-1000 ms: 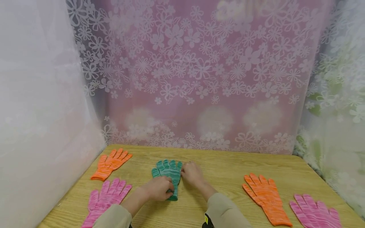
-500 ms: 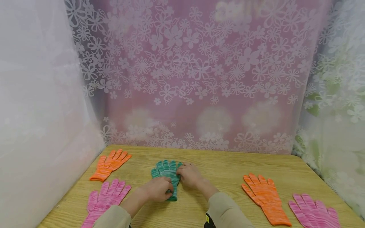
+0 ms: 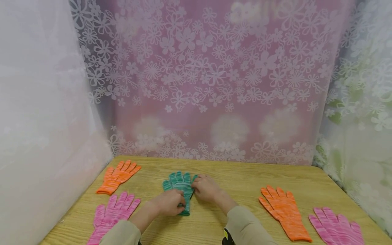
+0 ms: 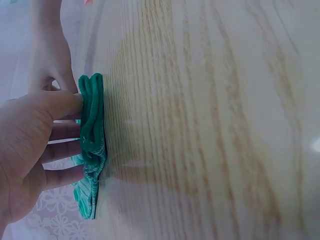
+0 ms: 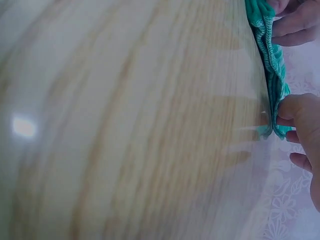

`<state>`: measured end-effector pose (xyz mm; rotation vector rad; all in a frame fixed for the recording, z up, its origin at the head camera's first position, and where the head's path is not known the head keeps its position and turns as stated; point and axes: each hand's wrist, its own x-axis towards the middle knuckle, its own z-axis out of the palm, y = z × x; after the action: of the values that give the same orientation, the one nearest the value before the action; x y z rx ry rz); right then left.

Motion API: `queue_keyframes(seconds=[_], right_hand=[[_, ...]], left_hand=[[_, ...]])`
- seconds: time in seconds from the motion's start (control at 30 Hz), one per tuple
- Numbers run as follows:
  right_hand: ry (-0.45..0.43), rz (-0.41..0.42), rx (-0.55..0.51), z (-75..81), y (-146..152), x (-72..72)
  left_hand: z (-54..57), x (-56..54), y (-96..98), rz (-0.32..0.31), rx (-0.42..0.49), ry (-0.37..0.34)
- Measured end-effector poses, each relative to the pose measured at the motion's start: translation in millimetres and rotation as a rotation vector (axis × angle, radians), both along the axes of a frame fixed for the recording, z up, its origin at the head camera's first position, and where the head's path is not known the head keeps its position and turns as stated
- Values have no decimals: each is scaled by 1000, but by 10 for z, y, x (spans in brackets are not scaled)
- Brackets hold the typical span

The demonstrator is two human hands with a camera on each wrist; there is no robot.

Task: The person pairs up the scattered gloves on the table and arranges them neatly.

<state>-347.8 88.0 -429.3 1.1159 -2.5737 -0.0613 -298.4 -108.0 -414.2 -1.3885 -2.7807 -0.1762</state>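
A green knit glove (image 3: 181, 185) lies flat on the table, fingers toward the back and cuff toward me. My left hand (image 3: 172, 203) rests over its palm and cuff. In the left wrist view, the left fingertips (image 4: 75, 175) press down on the glove, with the thumb at the layered cuff (image 4: 92, 107). At the glove's right edge, my right hand (image 3: 206, 188) pinches the outermost finger near its base. The right wrist view has the right thumb and fingertips (image 5: 295, 107) against that glove finger (image 5: 281, 131). Part of the glove's palm is hidden under the left hand.
An orange glove (image 3: 117, 177) and a pink glove (image 3: 114, 214) lie at the left side of the wooden table (image 3: 232, 177). Another orange glove (image 3: 284, 211) and pink glove (image 3: 337, 226) lie at the right. Floral curtains (image 3: 214, 85) hang behind.
My right hand has come in onto the glove's right edge, and the outermost glove finger now angles slightly further right. The left hand stays in place.
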Motion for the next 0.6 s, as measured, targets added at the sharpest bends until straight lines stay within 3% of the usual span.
queue_keyframes(seconds=[0.33, 0.47, 0.6], right_hand=[[-36, -14, 10, 35, -19, 2], [-49, -28, -25, 33, -30, 7], [-58, -99, -102, 30, -56, 3]], left_hand=[[3, 25, 1, -5, -2, -3], [-3, 37, 6, 0, -7, 4], [-4, 52, 12, 1, -3, -9]])
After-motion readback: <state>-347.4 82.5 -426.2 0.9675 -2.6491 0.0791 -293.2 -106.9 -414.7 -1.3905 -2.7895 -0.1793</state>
